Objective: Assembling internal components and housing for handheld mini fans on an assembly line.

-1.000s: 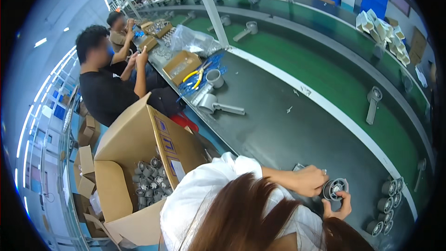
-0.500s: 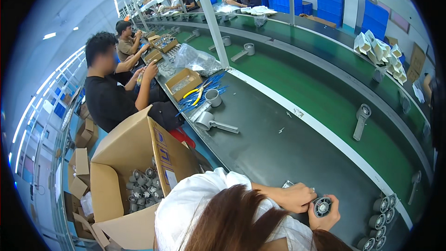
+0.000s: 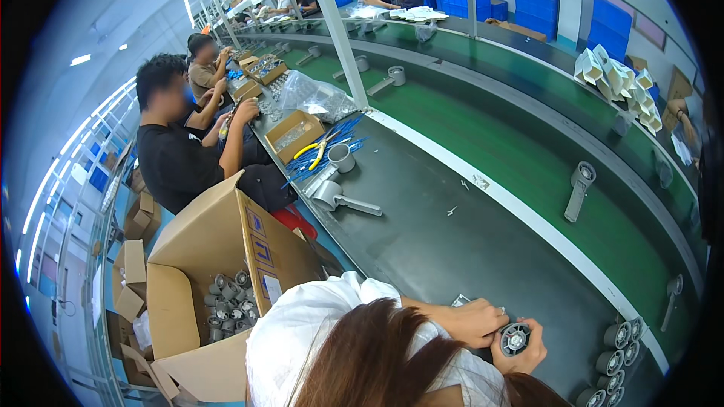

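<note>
A round grey plastic housing (image 3: 515,340) with a spoked, wheel-like inside faces up in my right hand (image 3: 534,348), whose fingers wrap round its side. My left hand (image 3: 478,322) is closed close against the housing's left edge, with a ring on one finger. Its fingertips point down, and what they hold, if anything, is hidden. Beside the left wrist a small silvery piece (image 3: 461,301) shows in part on the dark worktop (image 3: 422,256). To the right of my hands stand several similar round grey housings (image 3: 610,362) in a double row.
Grey handled parts lie on the green conveyor (image 3: 483,136) beyond a white rail. Farther left on the worktop are grey parts (image 3: 327,194), yellow-handled pliers (image 3: 320,153), blue strips and a small carton (image 3: 295,136). A large carton (image 3: 200,256) holds grey housings. Co-workers (image 3: 181,143) sit at the left.
My hands and the housing have shifted slightly left and down in the picture, while the whole view has moved a little. My right hand keeps its hold on the housing.
</note>
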The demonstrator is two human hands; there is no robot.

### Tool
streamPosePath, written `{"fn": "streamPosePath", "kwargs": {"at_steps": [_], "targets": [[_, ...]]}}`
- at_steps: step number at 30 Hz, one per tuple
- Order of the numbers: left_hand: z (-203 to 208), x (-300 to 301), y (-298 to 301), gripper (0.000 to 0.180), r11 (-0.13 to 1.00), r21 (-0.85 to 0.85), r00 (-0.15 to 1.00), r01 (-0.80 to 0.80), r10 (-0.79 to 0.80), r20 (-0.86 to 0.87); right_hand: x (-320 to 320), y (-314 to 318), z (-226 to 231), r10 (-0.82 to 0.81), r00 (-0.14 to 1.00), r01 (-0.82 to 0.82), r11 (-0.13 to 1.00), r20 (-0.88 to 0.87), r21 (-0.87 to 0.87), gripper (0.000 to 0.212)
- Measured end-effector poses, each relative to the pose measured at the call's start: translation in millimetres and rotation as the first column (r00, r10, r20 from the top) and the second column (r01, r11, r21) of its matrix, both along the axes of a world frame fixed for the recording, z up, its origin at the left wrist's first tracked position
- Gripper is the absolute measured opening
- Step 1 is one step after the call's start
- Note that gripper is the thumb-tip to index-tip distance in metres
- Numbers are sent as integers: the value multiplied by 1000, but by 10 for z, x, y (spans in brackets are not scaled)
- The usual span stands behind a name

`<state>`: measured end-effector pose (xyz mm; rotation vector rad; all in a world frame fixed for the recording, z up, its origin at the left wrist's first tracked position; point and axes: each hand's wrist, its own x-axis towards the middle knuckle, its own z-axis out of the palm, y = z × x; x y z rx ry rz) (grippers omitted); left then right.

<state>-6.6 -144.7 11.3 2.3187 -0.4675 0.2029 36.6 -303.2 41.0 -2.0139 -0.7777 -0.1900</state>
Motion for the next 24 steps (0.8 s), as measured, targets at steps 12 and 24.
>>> {"fn": "streamPosePath", "kwargs": {"at_steps": [12,24], "targets": [[41,-13,-18,23,998,43,992,-49,53,-111,-29,-14,-100,-4,999,6,999,-44,47,46],[136,8,-11,25,998,4,985,-58,58,-160,-38,-53,-24,32,999,-32,999,-38,4,52]]}}
